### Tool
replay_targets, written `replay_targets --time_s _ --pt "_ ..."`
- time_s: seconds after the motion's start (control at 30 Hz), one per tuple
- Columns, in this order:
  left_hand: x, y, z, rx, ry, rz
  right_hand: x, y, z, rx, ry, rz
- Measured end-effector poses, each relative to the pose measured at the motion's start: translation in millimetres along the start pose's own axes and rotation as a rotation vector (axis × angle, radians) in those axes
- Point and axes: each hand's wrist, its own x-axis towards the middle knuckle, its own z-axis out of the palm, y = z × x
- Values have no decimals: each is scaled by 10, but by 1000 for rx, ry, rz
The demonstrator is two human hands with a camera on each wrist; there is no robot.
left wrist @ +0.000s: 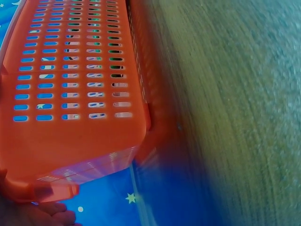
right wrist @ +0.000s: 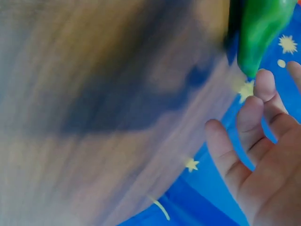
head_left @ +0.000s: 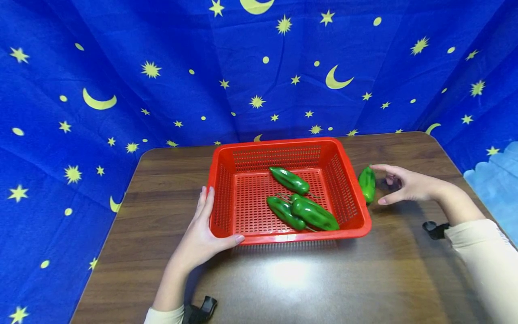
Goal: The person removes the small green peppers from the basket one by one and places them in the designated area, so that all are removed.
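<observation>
A red plastic basket with slotted walls sits on the table. My left hand holds its near left corner, thumb along the front rim and fingers against the left side. In the left wrist view, fingertips show by the rim. Three long green peppers lie inside: one toward the back, two crossing nearer the front. Just outside the basket's right wall is another green pepper. My right hand is beside it, thumb and index apart, the index fingertip right at its upper end.
The wooden table extends in front of the basket and to both sides. Behind and at the sides hangs a blue cloth with yellow stars and moons. Black wrist straps show near both sleeves.
</observation>
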Motion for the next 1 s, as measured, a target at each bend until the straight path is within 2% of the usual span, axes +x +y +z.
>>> replay_targets --time_s 0.17,0.37,0.53,0.7,0.83,1.0 --pt "6 -3 -1 4 6 2 76 -173 -107 -25 47 -39" --pt "2 0 -2 5 11 0 196 -575 -262 -80 59 -45" --pt "4 -8 4 2 11 -3 351 -975 -341 -98 -6 -54" --pt "-4 0 7 -5 14 -12 565 -1291 -350 -94 -89 -138" --pt "0 11 13 -4 15 -18 715 -1431 -319 -84 -146 -168" --pt "-5 6 6 -11 14 -22 880 -1517 -225 -97 -207 -150"
